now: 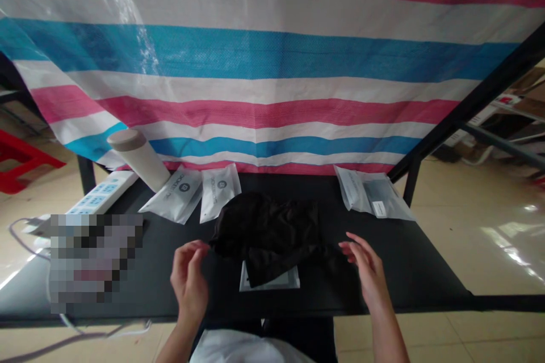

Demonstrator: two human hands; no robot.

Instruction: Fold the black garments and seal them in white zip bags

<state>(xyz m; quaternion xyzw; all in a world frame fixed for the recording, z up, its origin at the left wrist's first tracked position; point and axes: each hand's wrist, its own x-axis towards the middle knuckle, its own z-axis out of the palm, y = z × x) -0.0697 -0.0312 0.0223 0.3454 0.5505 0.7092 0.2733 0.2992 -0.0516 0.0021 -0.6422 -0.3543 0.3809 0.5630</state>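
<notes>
A crumpled black fabric piece [281, 227], its exact kind unclear, lies in the middle of the black table. Under its front edge a clear plastic bag [272, 282] partly shows; the rest is hidden. My left hand [190, 278] is at the fabric's left end, thumb and fingers pinched on its edge. Off to the right of the fabric, my right hand [364, 264] hovers over the table with its fingers apart and nothing in it.
Frosted printed bags [181, 193] lie at the back left, and more frosted bags [374, 195] at the back right. A white bottle [142, 161] stands near a power strip [100, 195]. A pixelated item [96, 261] lies at left. Striped sheeting [255, 57] hangs behind the table [417, 272].
</notes>
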